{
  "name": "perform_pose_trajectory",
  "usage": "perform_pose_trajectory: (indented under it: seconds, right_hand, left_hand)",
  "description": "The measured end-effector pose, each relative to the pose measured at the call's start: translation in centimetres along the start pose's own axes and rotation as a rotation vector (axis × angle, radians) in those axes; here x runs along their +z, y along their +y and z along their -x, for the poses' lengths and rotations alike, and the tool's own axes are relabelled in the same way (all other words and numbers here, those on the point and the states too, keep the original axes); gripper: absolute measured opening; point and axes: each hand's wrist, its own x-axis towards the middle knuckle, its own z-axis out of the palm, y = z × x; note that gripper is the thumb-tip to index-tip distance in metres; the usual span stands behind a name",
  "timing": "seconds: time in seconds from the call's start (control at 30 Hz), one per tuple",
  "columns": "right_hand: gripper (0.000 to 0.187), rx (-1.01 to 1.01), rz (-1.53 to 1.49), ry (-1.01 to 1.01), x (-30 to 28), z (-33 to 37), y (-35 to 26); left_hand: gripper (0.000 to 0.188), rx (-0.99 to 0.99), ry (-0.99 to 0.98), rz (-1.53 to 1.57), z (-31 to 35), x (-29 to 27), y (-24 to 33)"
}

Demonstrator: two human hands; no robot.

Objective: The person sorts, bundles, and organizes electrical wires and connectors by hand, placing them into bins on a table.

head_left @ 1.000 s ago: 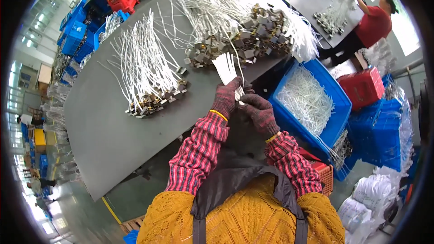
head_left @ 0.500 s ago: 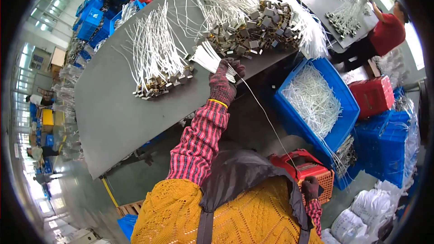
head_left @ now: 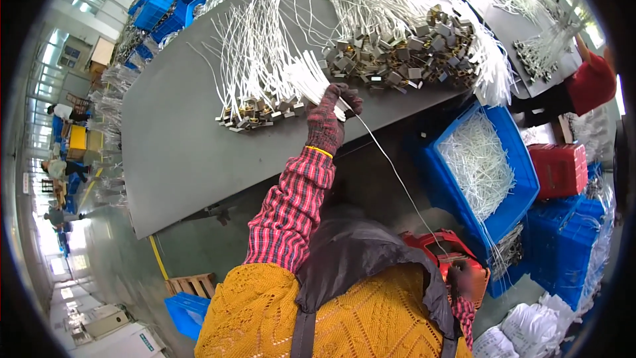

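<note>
My left hand (head_left: 331, 109), in a dark red knitted glove, is closed around a bundle of flat white strips (head_left: 305, 76) by the near edge of the grey table (head_left: 179, 166). A thin white wire (head_left: 392, 162) leaves this hand and slants down to my right hand (head_left: 460, 278). That hand is low at my right side, gloved, closed and partly smeared by motion. The wire seems to end at its fingers, in front of a red plastic stool or basket (head_left: 437, 242). A row of white wires with grey metal-looking block ends (head_left: 248, 116) lies left of the bundle.
A larger heap of grey block-ended wires (head_left: 404, 53) covers the table's far right. Beside the table a blue crate (head_left: 527, 192) holds white offcuts. A red box (head_left: 560, 169) and white sacks (head_left: 530, 325) are at right. A person in red (head_left: 589, 86) works behind.
The table and its heaps appear shifted right and up in view. My left hand still grips the bundle. My right hand has moved slightly down and right, with the wire's lower end.
</note>
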Motion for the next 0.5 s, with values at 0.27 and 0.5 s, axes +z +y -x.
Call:
perform_pose_trajectory:
  seconds: [0.27,0.5]
  right_hand:
    - [0.054,-0.718,-0.062,-0.451,27.4,-1.8,-28.2]
    - [0.054,-1.377,0.447,-0.116,38.1,-1.4,-42.5]
  left_hand:
    - [0.022,-0.034,-0.076,-0.122,1.5,-2.3,-0.7]
    - [0.036,0.161,0.25,-1.392,-3.5,-6.7,7.4]
